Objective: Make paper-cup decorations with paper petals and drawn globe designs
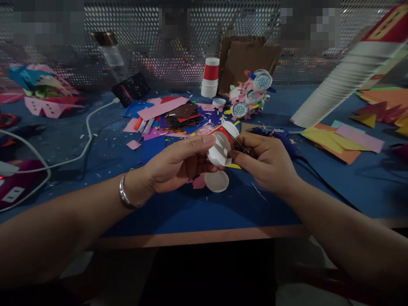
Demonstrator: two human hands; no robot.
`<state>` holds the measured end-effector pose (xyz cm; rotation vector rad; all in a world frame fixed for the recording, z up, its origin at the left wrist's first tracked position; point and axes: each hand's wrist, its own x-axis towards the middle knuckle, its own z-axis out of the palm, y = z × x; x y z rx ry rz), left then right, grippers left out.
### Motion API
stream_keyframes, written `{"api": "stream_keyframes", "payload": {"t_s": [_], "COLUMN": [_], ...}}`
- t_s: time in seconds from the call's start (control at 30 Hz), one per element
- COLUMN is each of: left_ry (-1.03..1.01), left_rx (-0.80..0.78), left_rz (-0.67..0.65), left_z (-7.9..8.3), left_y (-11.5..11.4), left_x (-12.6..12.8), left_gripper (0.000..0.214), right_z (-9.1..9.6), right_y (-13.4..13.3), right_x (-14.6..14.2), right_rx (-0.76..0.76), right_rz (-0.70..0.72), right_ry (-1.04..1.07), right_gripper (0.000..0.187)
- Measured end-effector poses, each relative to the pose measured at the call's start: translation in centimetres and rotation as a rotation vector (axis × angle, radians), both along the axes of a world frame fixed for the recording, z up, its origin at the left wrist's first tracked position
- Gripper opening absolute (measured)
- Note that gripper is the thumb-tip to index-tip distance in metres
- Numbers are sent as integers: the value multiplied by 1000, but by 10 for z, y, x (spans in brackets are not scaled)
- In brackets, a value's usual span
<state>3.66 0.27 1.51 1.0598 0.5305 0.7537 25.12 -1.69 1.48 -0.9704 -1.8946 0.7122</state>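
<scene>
Above the blue table, my left hand [181, 163] grips a red and white paper cup [219, 151], thumb on top and fingers beneath. The cup is tilted and partly cut, with a white flap hanging down at its near side. My right hand [266, 159] is closed around small dark scissors [238, 143], whose blades lie against the cup's cut edge. Most of the scissors' handles are hidden by my fingers. Just below the cup, a round white paper disc [216, 182] lies on the table beside pink paper scraps [199, 181].
Coloured paper sheets [164, 108] and scraps lie behind my hands. A short cup stack [210, 77] stands at the back, near decorated paper discs [247, 97]. A long cup stack [344, 76] leans at right. White cable [91, 131] runs left; a dark-handled tool [283, 140] lies right.
</scene>
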Motion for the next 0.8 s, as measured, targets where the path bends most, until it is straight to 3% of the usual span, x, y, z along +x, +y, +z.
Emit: {"api": "stream_keyframes", "payload": {"t_s": [0.27,0.53,0.8], "left_ry": [38,8,29], "left_rx": [51,-74,-32], "left_rz": [-16,-45,-140], "left_z": [4,3,6], "left_y": [-3,-5,-7], "left_x": [0,-2,-6], "left_gripper": [44,40,41], "right_z": [-5,-5,-4], "right_y": [-3,-6,-7], "right_x": [-1,-1,0], "right_rx": [47,85,-1], "right_rz": [66,107,195], "right_ry": [-8,-43,52], "right_gripper": [9,17,14]}}
